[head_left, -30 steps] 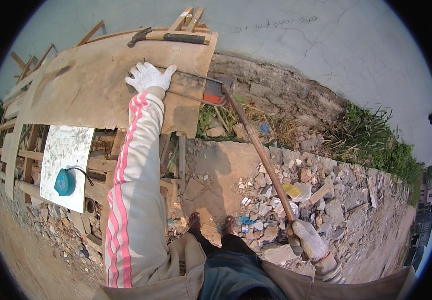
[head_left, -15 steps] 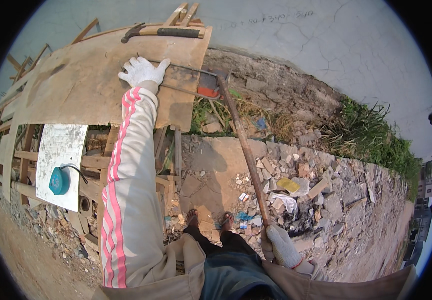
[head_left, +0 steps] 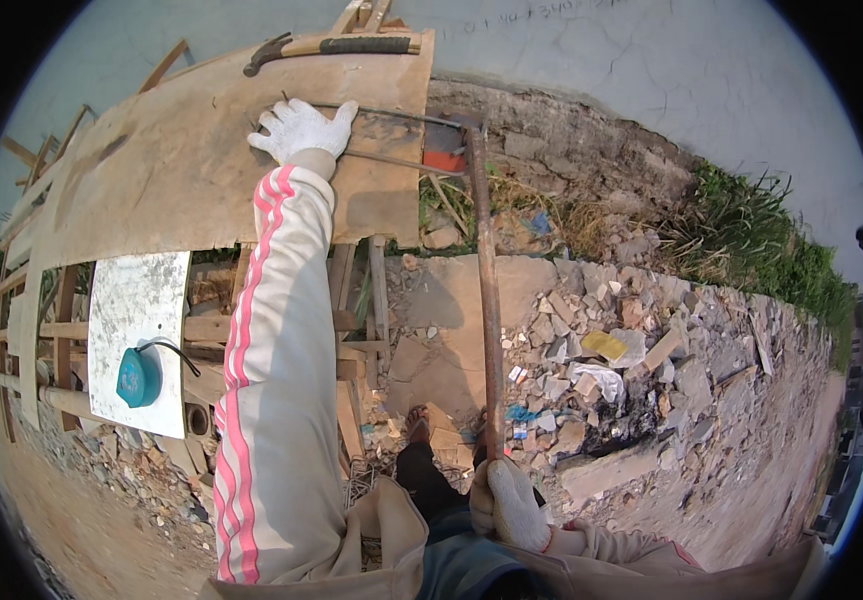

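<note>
Rust-brown pipe (head_left: 485, 290): my right hand (head_left: 510, 508) clamps near end, likely for leverage; left hand (head_left: 302, 132), fingers apart, seemingly braces metal rod (head_left: 397, 114).

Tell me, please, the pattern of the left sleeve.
The left sleeve is off-white, striped lengthwise in pink; best seen in the head view.

So my left glove (head_left: 297, 133) and right glove (head_left: 519, 508) are matt, nubbly knit cloth. The long bar (head_left: 486, 300) looks like rough, rusty metal, the brown sheet (head_left: 192, 140) dull, scuffed wood. Tape measure (head_left: 140, 377)? Smooth teal plastic. Hammer grip (head_left: 366, 45)'s dark and matt.
</note>
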`<control>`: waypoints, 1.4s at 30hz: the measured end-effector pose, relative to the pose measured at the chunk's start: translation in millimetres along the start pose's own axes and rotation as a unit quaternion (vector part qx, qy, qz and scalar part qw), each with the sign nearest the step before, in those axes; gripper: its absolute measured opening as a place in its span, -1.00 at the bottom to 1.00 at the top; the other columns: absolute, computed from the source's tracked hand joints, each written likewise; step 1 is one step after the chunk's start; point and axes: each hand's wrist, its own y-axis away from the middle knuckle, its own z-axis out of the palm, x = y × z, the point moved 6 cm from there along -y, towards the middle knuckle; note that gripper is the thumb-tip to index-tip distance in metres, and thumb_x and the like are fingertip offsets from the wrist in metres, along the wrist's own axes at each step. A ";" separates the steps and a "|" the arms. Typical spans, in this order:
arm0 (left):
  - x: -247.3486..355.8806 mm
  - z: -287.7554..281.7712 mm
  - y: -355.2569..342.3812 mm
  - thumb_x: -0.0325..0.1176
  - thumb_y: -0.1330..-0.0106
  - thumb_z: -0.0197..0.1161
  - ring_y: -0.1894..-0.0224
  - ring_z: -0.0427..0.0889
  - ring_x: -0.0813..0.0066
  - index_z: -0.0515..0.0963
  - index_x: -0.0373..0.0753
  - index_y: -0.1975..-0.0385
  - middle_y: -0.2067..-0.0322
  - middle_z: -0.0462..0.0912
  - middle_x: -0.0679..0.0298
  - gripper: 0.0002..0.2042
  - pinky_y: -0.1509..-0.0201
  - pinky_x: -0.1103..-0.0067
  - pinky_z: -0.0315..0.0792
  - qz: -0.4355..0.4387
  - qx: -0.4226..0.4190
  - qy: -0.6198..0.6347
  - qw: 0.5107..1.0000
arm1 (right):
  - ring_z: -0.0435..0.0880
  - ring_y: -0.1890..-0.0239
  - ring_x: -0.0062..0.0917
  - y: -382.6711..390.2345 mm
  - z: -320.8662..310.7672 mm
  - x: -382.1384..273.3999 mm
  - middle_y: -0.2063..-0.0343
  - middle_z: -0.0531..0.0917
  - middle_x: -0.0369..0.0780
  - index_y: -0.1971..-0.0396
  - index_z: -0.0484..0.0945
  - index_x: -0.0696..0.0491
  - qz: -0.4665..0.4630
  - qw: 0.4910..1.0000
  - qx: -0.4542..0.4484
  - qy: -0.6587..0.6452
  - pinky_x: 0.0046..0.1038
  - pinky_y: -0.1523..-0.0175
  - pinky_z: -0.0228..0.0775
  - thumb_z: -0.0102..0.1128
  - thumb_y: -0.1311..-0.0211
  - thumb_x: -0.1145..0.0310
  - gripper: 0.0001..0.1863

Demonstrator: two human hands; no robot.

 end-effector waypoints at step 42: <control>97.7 -60.3 152.8 0.11 -0.30 0.41 0.06 0.66 0.00 0.65 -0.13 0.13 0.18 0.66 0.10 -0.57 -0.02 0.13 0.48 0.395 0.094 0.226 0.885 | 0.48 0.66 -0.67 53.3 -9.5 -211.1 0.62 0.53 -0.35 0.24 0.48 0.08 -0.518 0.842 0.083 0.128 -0.55 0.56 0.30 0.29 -0.50 0.44 -0.86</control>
